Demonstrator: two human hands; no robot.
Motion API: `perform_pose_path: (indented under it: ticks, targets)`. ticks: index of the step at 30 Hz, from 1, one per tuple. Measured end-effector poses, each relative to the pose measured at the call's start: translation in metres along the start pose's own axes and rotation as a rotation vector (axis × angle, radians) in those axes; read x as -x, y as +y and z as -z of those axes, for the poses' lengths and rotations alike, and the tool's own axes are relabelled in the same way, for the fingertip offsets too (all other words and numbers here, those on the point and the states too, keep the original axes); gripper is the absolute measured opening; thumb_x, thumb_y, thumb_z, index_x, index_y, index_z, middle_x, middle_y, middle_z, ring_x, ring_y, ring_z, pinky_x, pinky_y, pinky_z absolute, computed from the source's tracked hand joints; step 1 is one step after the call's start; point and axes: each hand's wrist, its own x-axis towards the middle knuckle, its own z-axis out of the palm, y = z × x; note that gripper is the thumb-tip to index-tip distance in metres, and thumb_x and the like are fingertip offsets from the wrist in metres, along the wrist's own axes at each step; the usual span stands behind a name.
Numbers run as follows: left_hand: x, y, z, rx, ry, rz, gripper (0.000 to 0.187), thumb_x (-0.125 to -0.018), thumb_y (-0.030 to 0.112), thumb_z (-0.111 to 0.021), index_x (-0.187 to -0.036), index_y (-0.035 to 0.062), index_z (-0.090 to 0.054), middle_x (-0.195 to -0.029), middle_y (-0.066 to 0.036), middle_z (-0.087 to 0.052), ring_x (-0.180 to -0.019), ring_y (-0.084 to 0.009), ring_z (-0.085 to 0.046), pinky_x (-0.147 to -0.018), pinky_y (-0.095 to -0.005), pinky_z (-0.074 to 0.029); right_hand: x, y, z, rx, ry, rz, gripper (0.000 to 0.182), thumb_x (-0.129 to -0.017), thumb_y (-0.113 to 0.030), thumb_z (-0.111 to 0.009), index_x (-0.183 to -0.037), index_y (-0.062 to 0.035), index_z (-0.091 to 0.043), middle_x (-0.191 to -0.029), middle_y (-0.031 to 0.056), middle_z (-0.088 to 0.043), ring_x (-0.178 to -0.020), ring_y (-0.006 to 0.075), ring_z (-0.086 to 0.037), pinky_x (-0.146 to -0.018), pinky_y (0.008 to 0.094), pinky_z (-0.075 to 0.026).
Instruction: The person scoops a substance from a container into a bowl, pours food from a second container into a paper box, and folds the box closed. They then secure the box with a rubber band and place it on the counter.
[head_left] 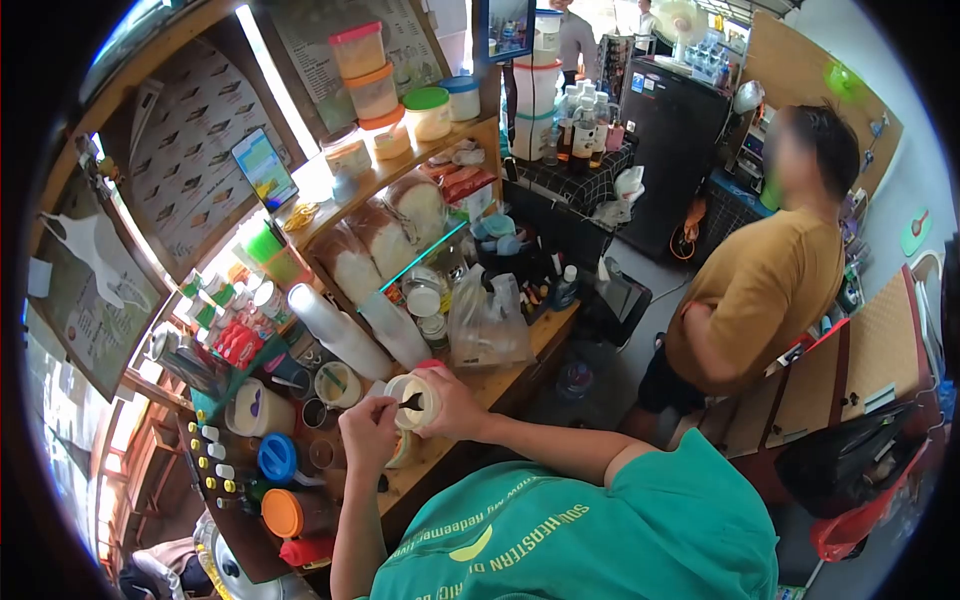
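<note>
My left hand (368,432) is closed in a pinch on the handle of a dark spoon (411,402). The spoon's bowl lies inside the mouth of a clear tub (424,412) with a pale, cream-coloured content. Wrapped round the far side of that tub is my right hand (452,402), holding it tilted above the counter's edge. Something red shows by my right fingertips, too small to name. Just beyond my hands lie two stacks of cups, a white one (345,335) and a clear one (395,330).
Left of my hands, the wooden counter holds a blue-lidded jar (278,456), an orange-lidded jar (283,512) and several small bottles. Beyond stand a plastic bag (490,325), a shelf of lidded tubs and a phone (264,168). A person in a brown shirt (770,285) stands at right.
</note>
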Motion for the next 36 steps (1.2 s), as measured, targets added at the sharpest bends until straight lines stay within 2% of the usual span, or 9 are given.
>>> perform_pose_path:
  ticks: [3,6,8,12,19,24,30,33,36]
  targets:
    - [0.006,-0.028,-0.001,0.103,0.022,0.130,0.011,-0.088,0.004,-0.070,-0.092,-0.0052,-0.074,-0.070,-0.008,-0.072,-0.062,-0.0107,-0.066,-0.059,-0.0272,-0.051,0.004,0.008,0.000,0.014,-0.001,0.010,0.096,-0.052,-0.022,-0.094,-0.137,-0.0032,-0.053,-0.128,0.0180,-0.057,-0.123,0.0367,-0.056,-0.106,0.0426,-0.046]
    - [0.016,-0.040,0.003,0.201,0.021,0.164,0.011,-0.090,0.005,-0.070,-0.091,-0.0047,-0.075,-0.065,-0.003,-0.067,-0.057,-0.0056,-0.057,-0.053,-0.0254,-0.046,0.001,0.018,-0.006,0.040,0.027,0.190,0.082,-0.054,-0.024,-0.092,-0.128,-0.0055,-0.063,-0.121,0.0153,-0.065,-0.119,0.0351,-0.058,-0.104,0.0426,-0.046]
    - [0.023,-0.040,0.001,0.199,0.068,0.184,0.011,-0.090,0.005,-0.070,-0.090,-0.0046,-0.075,-0.064,-0.003,-0.066,-0.056,-0.0052,-0.055,-0.052,-0.0255,-0.045,0.003,-0.001,-0.004,0.021,0.035,0.188,0.081,-0.053,-0.028,-0.093,-0.123,-0.0039,-0.061,-0.112,0.0178,-0.065,-0.106,0.0353,-0.063,-0.091,0.0420,-0.052]
    - [0.038,-0.037,-0.002,0.249,0.133,0.305,0.009,-0.092,0.003,-0.070,-0.096,-0.0039,-0.075,-0.072,-0.001,-0.067,-0.060,-0.0048,-0.058,-0.053,-0.0222,-0.045,0.015,0.002,-0.010,0.028,-0.022,0.047,0.086,-0.057,-0.023,-0.092,-0.132,-0.0033,-0.054,-0.125,0.0193,-0.058,-0.119,0.0370,-0.057,-0.103,0.0430,-0.047]
    - [0.052,-0.052,-0.003,0.289,0.144,0.345,0.011,-0.092,0.002,-0.070,-0.098,-0.0062,-0.074,-0.074,-0.002,-0.068,-0.061,-0.0057,-0.059,-0.055,-0.0220,-0.047,0.024,0.006,-0.025,0.009,-0.060,-0.004,0.088,-0.058,-0.021,-0.092,-0.135,-0.0047,-0.052,-0.127,0.0192,-0.057,-0.121,0.0370,-0.056,-0.105,0.0435,-0.047]
    - [0.059,-0.081,0.010,0.584,0.217,0.420,0.014,-0.094,0.006,-0.071,-0.101,-0.0064,-0.072,-0.078,-0.003,-0.069,-0.062,-0.0066,-0.059,-0.057,-0.0216,-0.047,0.027,0.016,-0.039,-0.022,-0.152,-0.026,0.087,-0.057,-0.020,-0.092,-0.133,-0.0060,-0.053,-0.127,0.0171,-0.057,-0.122,0.0337,-0.054,-0.106,0.0429,-0.045]
    - [0.068,-0.094,0.015,0.395,0.159,0.359,0.012,-0.093,0.004,-0.069,-0.100,-0.0058,-0.073,-0.078,-0.005,-0.071,-0.063,-0.0083,-0.062,-0.059,-0.0229,-0.049,0.041,0.022,-0.053,0.021,-0.135,-0.019,0.085,-0.057,-0.019,-0.090,-0.132,-0.0072,-0.054,-0.126,0.0145,-0.057,-0.122,0.0329,-0.054,-0.105,0.0414,-0.046]
    - [0.071,-0.079,-0.004,-0.006,0.143,0.090,0.011,-0.087,0.002,-0.071,-0.096,-0.0033,-0.076,-0.083,-0.012,-0.077,-0.074,-0.0118,-0.071,-0.070,-0.0278,-0.055,0.044,0.011,-0.054,0.012,-0.146,0.001,0.085,-0.058,-0.016,-0.091,-0.133,-0.0045,-0.053,-0.128,0.0144,-0.057,-0.121,0.0332,-0.055,-0.105,0.0415,-0.046]
    - [0.073,-0.076,-0.011,0.017,0.094,0.173,0.012,-0.088,0.003,-0.071,-0.097,-0.0039,-0.075,-0.084,-0.012,-0.077,-0.076,-0.0127,-0.072,-0.071,-0.0282,-0.055,0.044,0.010,-0.055,0.054,-0.178,0.015,0.086,-0.058,-0.016,-0.090,-0.134,-0.0041,-0.052,-0.129,0.0149,-0.055,-0.122,0.0339,-0.055,-0.106,0.0410,-0.045]
